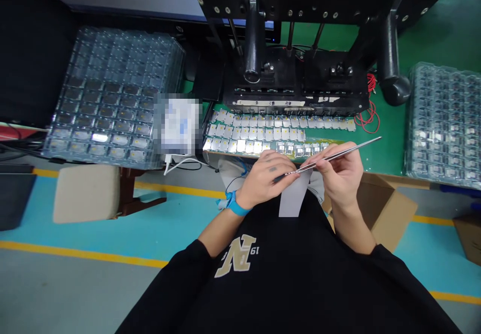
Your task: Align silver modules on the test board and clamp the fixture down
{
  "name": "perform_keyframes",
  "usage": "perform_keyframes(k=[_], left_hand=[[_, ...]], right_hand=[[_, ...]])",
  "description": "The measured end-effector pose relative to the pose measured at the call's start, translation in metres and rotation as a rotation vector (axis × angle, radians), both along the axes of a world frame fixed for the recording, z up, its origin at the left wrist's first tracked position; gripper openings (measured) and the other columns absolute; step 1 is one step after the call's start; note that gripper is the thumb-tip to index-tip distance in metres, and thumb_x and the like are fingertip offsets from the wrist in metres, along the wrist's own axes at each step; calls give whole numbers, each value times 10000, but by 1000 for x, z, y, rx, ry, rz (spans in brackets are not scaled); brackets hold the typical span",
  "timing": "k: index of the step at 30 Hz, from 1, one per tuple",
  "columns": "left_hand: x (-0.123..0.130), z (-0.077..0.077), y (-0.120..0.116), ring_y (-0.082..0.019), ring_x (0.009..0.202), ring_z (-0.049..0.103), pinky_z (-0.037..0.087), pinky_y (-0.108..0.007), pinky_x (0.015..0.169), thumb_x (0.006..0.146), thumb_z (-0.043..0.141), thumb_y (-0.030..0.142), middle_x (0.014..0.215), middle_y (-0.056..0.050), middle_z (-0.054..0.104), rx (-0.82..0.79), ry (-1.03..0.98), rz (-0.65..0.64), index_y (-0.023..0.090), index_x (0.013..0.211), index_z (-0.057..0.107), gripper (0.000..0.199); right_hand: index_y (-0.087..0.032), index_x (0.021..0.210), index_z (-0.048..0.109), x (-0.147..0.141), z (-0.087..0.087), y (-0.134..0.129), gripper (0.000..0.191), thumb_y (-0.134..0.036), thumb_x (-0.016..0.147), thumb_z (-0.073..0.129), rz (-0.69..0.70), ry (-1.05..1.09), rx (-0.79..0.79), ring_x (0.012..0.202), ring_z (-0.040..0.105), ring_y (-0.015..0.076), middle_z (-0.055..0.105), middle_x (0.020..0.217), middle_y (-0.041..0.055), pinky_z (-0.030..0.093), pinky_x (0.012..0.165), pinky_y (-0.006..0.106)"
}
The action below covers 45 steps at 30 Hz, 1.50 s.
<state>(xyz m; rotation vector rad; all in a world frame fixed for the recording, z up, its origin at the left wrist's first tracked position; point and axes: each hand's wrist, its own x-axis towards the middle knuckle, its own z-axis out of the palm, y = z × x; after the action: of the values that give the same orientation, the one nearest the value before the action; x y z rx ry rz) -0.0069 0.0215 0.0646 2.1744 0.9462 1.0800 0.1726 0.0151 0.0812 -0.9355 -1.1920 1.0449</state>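
My right hand (338, 176) pinches long steel tweezers (338, 157), whose tips reach in by my left hand (266, 183). The fingers of my left hand curl over the top of a pale grey strip (295, 196), which hangs down toward my chest. What the tweezer tips touch is hidden by my fingers. Just beyond my hands, rows of small square electronic components (255, 133) lie on a green work mat (391, 143). A blue wrist strap (235, 204) circles my left wrist.
A black test fixture (293, 78) with upright handles stands behind the components, with red wires (368, 116) at its right. Stacked clear plastic trays lie at left (108, 98) and right (443, 123). A pixelated white object (180, 126) sits by the left stack; a cardboard box (387, 213) is below the bench edge.
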Motion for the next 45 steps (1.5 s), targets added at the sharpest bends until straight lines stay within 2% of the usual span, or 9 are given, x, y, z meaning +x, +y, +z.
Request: perform_keyframes(k=[6,16,26,29,34,39,45], left_hand=[[0,1,-1,-144,862,700,515,-338,822,949,639,265,845,8,755,9,-17,9,210,834,671,131],[0,3,-2,-141,851,703,524,-335,813,936,656,243,839,10,754,31,-28,12,207,837,667,106],[0,0,-2,-144,849,704,523,-341,816,951,635,261,826,13,754,-16,-22,12,215,829,671,135],[0,-2,-2,-144,873,707,519,-345,846,959,621,271,848,15,760,-19,25,25,217,842,681,142],[4,-21,5,-180,1103,687,504,-382,965,961,627,275,1060,-11,768,101,134,-22,207,909,679,100],[10,-45,16,-225,1268,622,513,-428,1013,984,584,298,1285,-72,700,163,252,-92,189,915,690,167],[13,-54,19,-226,1240,647,523,-430,1010,989,572,284,1270,-73,708,186,285,-105,181,891,693,187]], right_hand=[[-278,893,496,-1,4,-2,241,-359,875,723,-28,-47,-18,675,706,152,617,744,-46,623,554,302],[-273,889,525,-3,2,-3,215,-278,862,738,-23,-11,14,669,704,146,627,754,-47,632,578,306],[-280,888,495,-3,-1,-4,225,-318,880,717,-4,-21,4,649,696,147,603,725,-53,618,551,306],[-281,888,469,3,-10,4,256,-375,885,708,-44,-45,-13,637,689,148,585,715,-50,606,538,303],[-272,898,451,21,-44,35,341,-465,850,728,-277,-117,-128,591,672,151,587,715,-40,587,503,302],[-253,894,472,29,-72,52,381,-497,811,753,-244,-195,-228,542,659,140,641,717,-35,581,503,289],[-252,892,479,30,-76,50,368,-492,814,747,-229,-213,-230,531,657,128,655,714,-40,579,509,271]])
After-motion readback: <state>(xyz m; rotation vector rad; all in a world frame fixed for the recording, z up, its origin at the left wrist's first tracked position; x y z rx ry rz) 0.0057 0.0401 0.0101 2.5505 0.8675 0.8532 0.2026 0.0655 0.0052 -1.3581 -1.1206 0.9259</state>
